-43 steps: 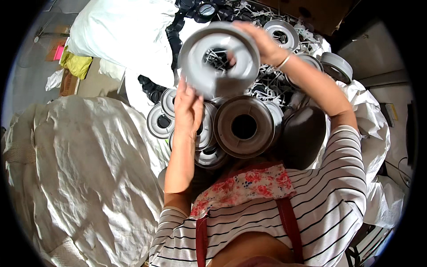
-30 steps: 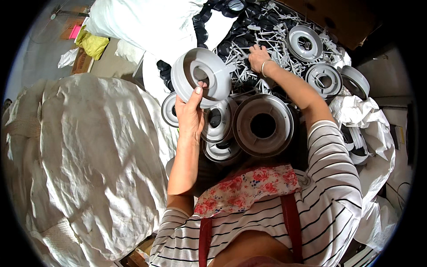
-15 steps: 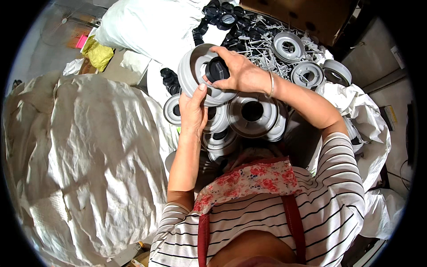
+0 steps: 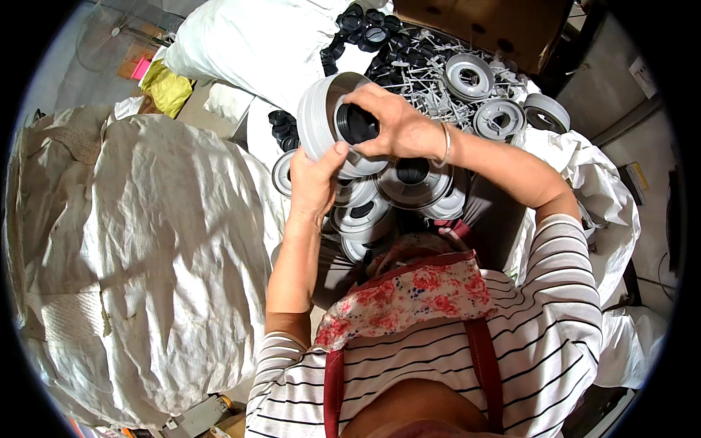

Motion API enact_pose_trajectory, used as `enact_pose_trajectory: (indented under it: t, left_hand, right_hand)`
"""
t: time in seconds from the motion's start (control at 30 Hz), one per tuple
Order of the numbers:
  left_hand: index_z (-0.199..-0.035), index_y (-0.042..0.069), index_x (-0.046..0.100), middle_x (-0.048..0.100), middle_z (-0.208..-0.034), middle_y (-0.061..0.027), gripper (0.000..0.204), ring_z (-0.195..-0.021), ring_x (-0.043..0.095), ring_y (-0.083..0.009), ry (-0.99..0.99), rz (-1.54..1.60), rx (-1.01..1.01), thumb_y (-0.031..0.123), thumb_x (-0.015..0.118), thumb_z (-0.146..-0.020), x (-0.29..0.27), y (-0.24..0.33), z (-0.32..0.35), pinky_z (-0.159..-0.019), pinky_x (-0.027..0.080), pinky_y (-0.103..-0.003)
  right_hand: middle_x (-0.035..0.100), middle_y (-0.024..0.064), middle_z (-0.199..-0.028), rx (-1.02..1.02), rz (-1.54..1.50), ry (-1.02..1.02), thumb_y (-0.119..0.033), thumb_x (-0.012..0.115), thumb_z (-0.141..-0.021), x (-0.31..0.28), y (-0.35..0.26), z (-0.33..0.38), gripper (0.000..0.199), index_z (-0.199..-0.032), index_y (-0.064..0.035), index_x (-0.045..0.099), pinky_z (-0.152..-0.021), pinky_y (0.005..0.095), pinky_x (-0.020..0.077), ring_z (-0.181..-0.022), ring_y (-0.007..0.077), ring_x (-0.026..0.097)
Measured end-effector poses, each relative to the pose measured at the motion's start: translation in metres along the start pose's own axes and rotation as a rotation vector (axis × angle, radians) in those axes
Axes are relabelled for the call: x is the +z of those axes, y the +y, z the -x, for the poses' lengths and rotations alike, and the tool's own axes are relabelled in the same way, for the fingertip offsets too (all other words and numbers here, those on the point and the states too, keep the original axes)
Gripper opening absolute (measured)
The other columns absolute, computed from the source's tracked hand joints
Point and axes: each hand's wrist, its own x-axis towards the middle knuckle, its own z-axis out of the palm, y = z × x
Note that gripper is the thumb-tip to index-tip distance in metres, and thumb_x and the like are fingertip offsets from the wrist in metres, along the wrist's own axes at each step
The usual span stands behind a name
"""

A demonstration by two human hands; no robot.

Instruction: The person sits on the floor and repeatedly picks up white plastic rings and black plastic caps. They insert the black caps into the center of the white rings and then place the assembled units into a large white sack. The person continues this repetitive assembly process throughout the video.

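Held tilted over the pile is a round grey plastic housing (image 4: 314, 120), a deep ridged ring with a recessed middle. My left hand (image 4: 314, 181) grips its near left rim, thumb on top and fingers hidden beneath. A threaded black cap (image 4: 358, 123) sits at the housing's centre opening. Curled around that cap is my right hand (image 4: 403, 128), with its thumb on the near side and fingers on the far side. Whether the cap is seated cannot be seen. Just below lie several similar grey housings (image 4: 391, 196) with black centres, partly overlapping.
Black caps (image 4: 374, 35) and thin grey plastic pieces (image 4: 431, 82) are heaped beyond my hands. Loose grey rings (image 4: 499, 119) lie to the right, near an open white sack (image 4: 610, 208). A cardboard box (image 4: 485, 25) stands behind. A big white sack (image 4: 168, 255) fills the left side.
The housing has tipped so more of its ridged outer wall shows. The black cap has turned with my right hand, exposing its threaded side. Both hands keep their hold.
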Motion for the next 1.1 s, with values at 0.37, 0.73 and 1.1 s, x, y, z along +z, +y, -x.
enact_pose_trajectory:
  t: [0.37,0.73,1.1]
  left_hand:
    - [-0.099,-0.001,0.064,0.066,-0.089,-0.0045,0.034,-0.077,0.06,-0.0092,0.018,-0.383,-0.005,0.014,0.08,-0.072,-0.011,0.005,0.015,-0.072,0.05,-0.025]
    - [-0.123,-0.003,0.054,0.056,-0.123,-0.0183,0.055,-0.115,0.054,-0.0292,-0.157,-0.662,0.13,0.005,0.072,-0.072,-0.025,-0.021,0.013,-0.099,0.04,-0.036]
    - [-0.124,-0.004,0.053,0.055,-0.12,-0.025,0.056,-0.116,0.048,-0.0404,-0.308,-1.362,0.01,0.021,0.072,-0.078,-0.089,-0.049,-0.003,-0.102,0.037,-0.042]
  right_hand:
    - [0.065,0.0138,-0.086,0.189,-0.094,0.105,-0.022,0.079,-0.063,0.019,-0.001,0.011,0.065,-0.114,0.0121,0.055,-0.069,0.0261,0.0518,-0.075,0.016,0.062]
    - [0.058,0.0034,-0.076,0.602,-0.897,0.137,-0.02,0.049,-0.095,0.028,0.022,0.005,0.023,-0.101,0.0004,0.058,-0.053,0.0243,0.0438,-0.059,0.0098,0.052]
    - [0.063,0.0247,-0.101,0.832,0.533,-0.165,-0.035,0.061,-0.082,-0.042,0.251,0.054,0.042,-0.102,0.0017,0.063,-0.085,0.0432,0.0493,-0.095,0.0381,0.061]
